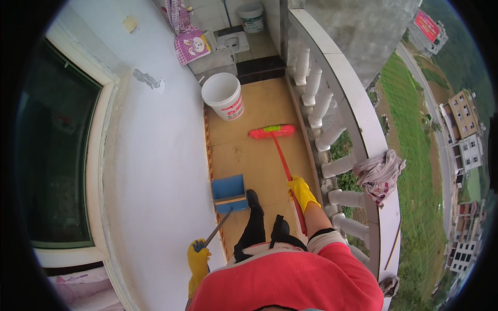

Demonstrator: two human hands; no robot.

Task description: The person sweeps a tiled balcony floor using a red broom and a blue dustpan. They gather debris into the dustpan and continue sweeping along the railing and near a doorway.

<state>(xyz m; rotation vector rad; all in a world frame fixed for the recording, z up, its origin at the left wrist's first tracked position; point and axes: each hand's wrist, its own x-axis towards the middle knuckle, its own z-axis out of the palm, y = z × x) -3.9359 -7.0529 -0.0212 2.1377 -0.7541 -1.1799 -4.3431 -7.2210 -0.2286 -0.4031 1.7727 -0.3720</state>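
Note:
My right hand (302, 192), in a yellow rubber glove, is closed round the red handle of a broom (280, 157). The broom's red head with yellow-green bristles rests on the tan floor ahead of me, toward the balustrade. My left hand (198, 258), gloved in yellow too, grips the grey handle of a blue dustpan (228, 187). That dustpan sits on the floor against the white wall, just left of my foot, and a toothed comb strip runs across it. Faint dark specks mark the floor between broom and dustpan.
A white bucket (222, 93) stands by the wall ahead, before a dark step (263, 70). Beyond it are a squat toilet (234, 43) and another bucket (251, 18). A white balustrade (339, 167) borders the right side, with a crumpled cloth (380, 175) over its rail.

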